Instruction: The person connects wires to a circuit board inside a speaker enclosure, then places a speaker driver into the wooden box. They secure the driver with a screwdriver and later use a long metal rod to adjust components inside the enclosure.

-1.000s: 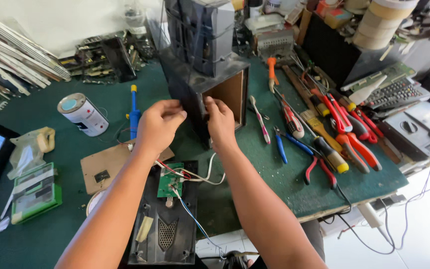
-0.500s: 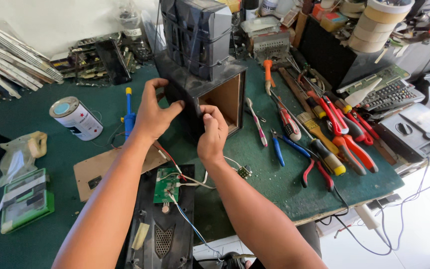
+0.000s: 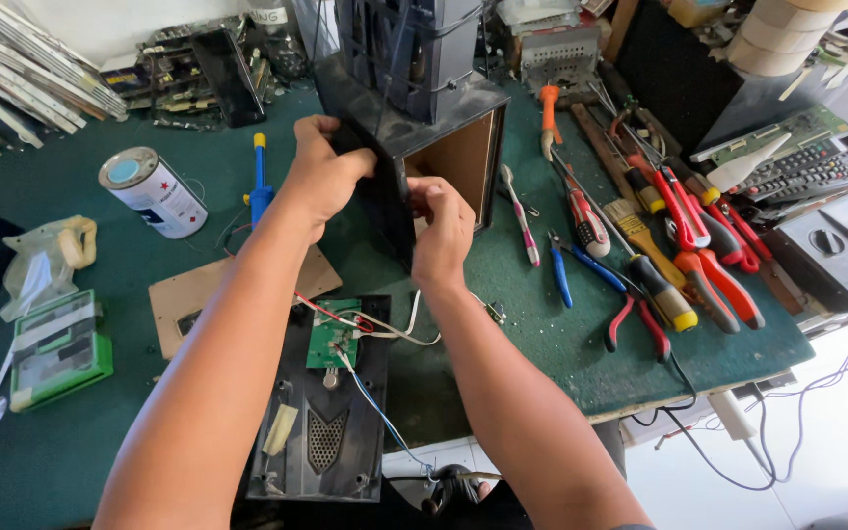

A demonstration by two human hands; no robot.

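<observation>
A black speaker cabinet [image 3: 449, 147] stands on the green bench, its open side showing a brown wooden interior. My left hand [image 3: 324, 175] grips the cabinet's upper left edge. My right hand [image 3: 442, 226] clasps its near front corner, fingers curled onto the edge. Below my arms lies a black plastic panel [image 3: 321, 432] with a small green circuit board [image 3: 334, 334]. Red, white and blue wires [image 3: 385, 329] run from the board toward the cabinet.
Pliers, screwdrivers and a brush [image 3: 640, 245] lie in a row to the right. A tin can [image 3: 152, 191] and blue screwdriver [image 3: 259, 182] sit left, with a brown board [image 3: 188, 294] and green box [image 3: 56, 348]. The bench edge [image 3: 699, 383] runs at the near right.
Both hands rose from above the circuit board to the cabinet and took hold of it. The view shifted closer to the cabinet.
</observation>
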